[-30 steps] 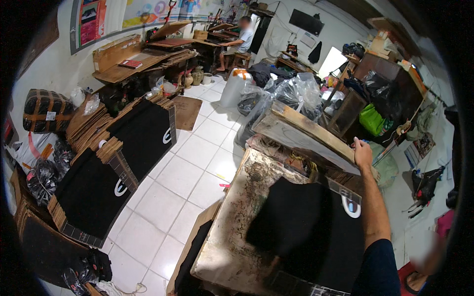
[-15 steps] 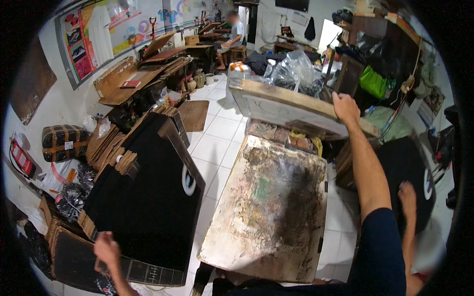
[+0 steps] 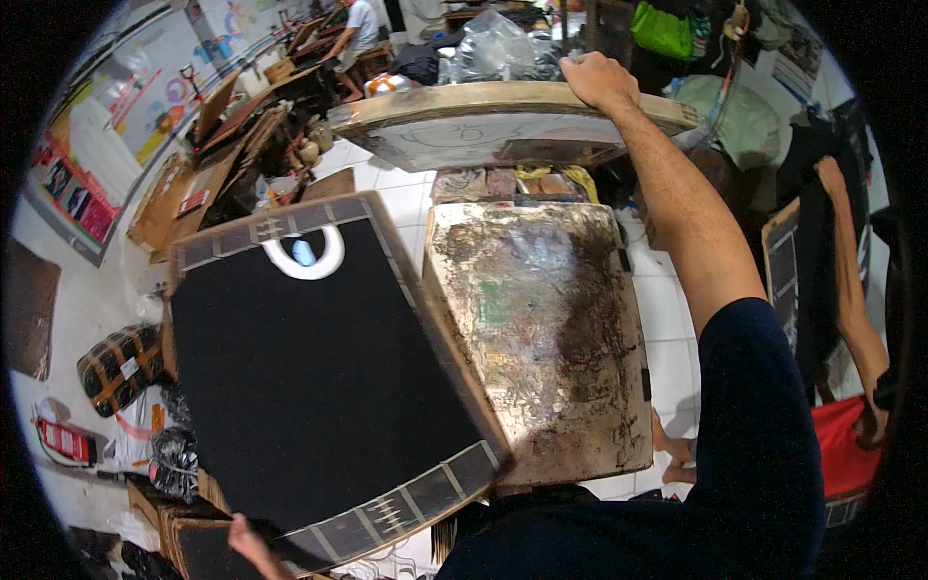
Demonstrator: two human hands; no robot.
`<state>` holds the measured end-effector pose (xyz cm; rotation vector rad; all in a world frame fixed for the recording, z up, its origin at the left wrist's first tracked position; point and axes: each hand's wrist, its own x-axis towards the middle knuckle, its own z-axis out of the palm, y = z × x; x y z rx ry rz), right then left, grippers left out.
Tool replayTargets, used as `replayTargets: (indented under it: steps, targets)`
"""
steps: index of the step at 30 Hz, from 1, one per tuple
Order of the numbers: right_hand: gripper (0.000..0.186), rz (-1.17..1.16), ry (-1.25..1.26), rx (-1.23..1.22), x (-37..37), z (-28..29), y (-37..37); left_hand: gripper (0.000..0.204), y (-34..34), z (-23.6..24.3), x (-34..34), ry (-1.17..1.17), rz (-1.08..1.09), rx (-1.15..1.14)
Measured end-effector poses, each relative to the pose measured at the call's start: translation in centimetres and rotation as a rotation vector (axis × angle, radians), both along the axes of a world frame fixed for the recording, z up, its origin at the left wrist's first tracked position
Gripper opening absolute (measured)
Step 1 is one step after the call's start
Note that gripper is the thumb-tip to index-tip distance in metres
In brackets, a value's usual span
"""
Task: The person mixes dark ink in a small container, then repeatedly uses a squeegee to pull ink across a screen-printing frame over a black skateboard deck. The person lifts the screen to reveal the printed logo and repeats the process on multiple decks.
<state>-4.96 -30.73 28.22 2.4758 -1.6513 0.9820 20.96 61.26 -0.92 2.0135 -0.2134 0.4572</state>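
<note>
My right hand is closed over the top edge of a wooden screen frame, which is tilted up at the far end of a stained printing table. At the lower left, my left hand grips the near left corner of a flat board with a black T-shirt stretched over it. The shirt's white-rimmed neck opening faces away from me, with a pale blue patch inside it. The board's right side overlaps the table's left edge.
At the right, a co-worker's hand holds black cloth near another dark board. Behind the frame lie clear plastic bags. A taped black bundle stands at the left. Another person sits far back.
My left hand has swung the shirt-covered board right, up to the table. The raised frame stays in my right hand. The co-worker's hand has risen with black cloth.
</note>
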Motion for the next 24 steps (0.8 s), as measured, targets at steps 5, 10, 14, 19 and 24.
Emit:
replayTargets:
  steps: [5, 10, 14, 19, 24]
  targets:
    - [0.055, -0.032, 0.031, 0.021, -0.6, -0.3, 1.7, 0.043, -14.3, -11.4, -2.6, 0.346, -0.097, 0.056]
    - [0.055, -0.069, 0.045, 0.030, -0.8, -0.8, 1.4, 0.047, -24.8, -16.7, -6.5, 0.585, -0.399, 0.222]
    - [0.055, -0.075, 0.038, 0.053, -0.7, -0.5, 0.9, 0.051, -29.2, -18.9, -9.4, 0.530, -0.515, 0.219]
    - [0.052, -0.039, -0.025, 0.054, -0.5, 0.8, 2.3, 0.057, -31.6, -19.0, -10.2, 0.569, -0.533, 0.291]
    - [0.049, -0.048, -0.048, 0.064, -0.3, 1.8, 3.5, 0.058, -33.1, -16.0, -11.4, 0.564, -0.456, 0.498]
